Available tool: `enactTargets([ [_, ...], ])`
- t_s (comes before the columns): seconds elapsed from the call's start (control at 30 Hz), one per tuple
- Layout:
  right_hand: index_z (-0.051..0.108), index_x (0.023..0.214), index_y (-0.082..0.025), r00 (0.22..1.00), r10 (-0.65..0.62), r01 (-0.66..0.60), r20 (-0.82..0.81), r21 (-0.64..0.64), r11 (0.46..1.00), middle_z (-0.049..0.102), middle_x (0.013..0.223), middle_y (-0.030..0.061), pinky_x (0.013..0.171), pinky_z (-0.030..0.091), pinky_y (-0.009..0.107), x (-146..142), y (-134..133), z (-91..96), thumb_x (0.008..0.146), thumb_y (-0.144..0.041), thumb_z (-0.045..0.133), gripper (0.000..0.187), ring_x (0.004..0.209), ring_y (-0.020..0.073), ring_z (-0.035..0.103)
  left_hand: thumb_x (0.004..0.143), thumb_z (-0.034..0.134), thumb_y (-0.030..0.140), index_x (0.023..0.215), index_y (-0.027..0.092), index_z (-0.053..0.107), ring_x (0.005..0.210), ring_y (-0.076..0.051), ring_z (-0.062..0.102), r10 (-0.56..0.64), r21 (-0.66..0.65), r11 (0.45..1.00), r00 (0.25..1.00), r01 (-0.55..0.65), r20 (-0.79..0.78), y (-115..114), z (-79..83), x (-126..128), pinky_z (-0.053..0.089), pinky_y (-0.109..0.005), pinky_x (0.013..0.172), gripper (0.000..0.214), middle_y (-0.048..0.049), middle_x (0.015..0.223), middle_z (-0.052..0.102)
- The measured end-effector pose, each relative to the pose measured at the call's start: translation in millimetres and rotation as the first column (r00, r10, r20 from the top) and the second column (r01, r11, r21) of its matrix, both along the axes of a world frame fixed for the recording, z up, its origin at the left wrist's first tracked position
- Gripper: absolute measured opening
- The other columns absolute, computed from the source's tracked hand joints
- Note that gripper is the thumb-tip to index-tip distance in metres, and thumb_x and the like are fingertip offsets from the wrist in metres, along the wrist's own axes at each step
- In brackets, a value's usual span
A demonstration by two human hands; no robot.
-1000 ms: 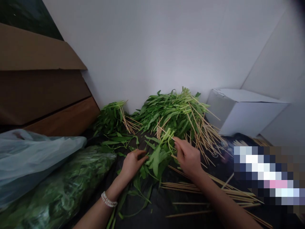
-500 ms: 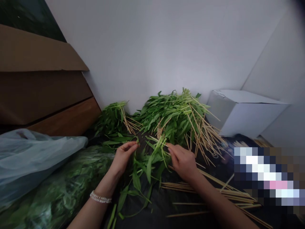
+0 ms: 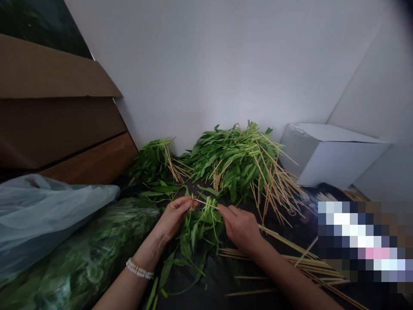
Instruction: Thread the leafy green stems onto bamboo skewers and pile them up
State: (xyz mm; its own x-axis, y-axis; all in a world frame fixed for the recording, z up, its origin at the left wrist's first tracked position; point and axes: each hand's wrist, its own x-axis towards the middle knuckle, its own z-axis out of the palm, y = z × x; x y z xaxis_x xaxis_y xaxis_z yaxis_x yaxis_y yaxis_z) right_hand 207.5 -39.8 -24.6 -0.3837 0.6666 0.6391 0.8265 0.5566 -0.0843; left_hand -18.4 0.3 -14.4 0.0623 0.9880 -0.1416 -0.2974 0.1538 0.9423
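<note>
My left hand [image 3: 173, 216] and my right hand [image 3: 240, 226] hold one thin bamboo skewer [image 3: 202, 202] level between them, each pinching an end. A small bunch of leafy green stems [image 3: 197, 226] is threaded on that skewer and hangs down between my hands. A bead bracelet [image 3: 138, 269] is on my left wrist. Just behind my hands lies a big heap of skewered greens [image 3: 237, 157], with skewer ends fanning out to the right. A smaller skewered heap [image 3: 151, 161] lies to its left.
Loose bamboo skewers [image 3: 290, 258] lie on the black sheet at the right. A plastic bag of greens [image 3: 80, 254] and a pale plastic bag [image 3: 41, 215] sit at the left. Brown cardboard [image 3: 54, 112] stands at the far left, a white box [image 3: 329, 153] at the right, the white wall behind.
My hands have drawn the bunch lower and nearer to me. The left hand rose from the loose leaves to pinch the skewer's left end, so the skewer is now level between both hands.
</note>
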Motion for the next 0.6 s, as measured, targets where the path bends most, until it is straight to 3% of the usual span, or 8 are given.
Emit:
enactTargets([
  [0.23, 0.065, 0.115, -0.017, 1.0, -0.005, 0.006, 0.018, -0.023, 1.0, 0.064, 0.076, 0.0019, 0.057, 0.034, 0.027, -0.6, -0.1, -0.6, 0.088, -0.01, 0.046, 0.034, 0.061, 0.0136, 0.057, 0.057, 0.088, 0.03, 0.083, 0.015, 0.076, 0.065, -0.008, 0.062, 0.01, -0.005, 1.0, 1.0, -0.01, 0.021, -1.5, 0.9, 0.5, 0.048, -0.019, 0.07, 0.033, -0.0037, 0.077, 0.075],
  [0.6, 0.065, 0.117, -0.018, 0.998, -0.037, 0.039, 0.053, -0.048, 0.998, 0.065, 0.077, 0.0021, 0.057, 0.034, 0.026, -1.2, -0.6, -0.8, 0.087, -0.012, 0.048, 0.034, 0.061, 0.0127, 0.057, 0.055, 0.088, 0.033, 0.081, 0.015, 0.077, 0.07, -0.014, 0.065, 0.035, 0.014, 0.999, 0.998, -0.034, -0.058, -1.4, 3.2, 2.0, 0.05, -0.025, 0.072, 0.033, -0.0058, 0.078, 0.076],
])
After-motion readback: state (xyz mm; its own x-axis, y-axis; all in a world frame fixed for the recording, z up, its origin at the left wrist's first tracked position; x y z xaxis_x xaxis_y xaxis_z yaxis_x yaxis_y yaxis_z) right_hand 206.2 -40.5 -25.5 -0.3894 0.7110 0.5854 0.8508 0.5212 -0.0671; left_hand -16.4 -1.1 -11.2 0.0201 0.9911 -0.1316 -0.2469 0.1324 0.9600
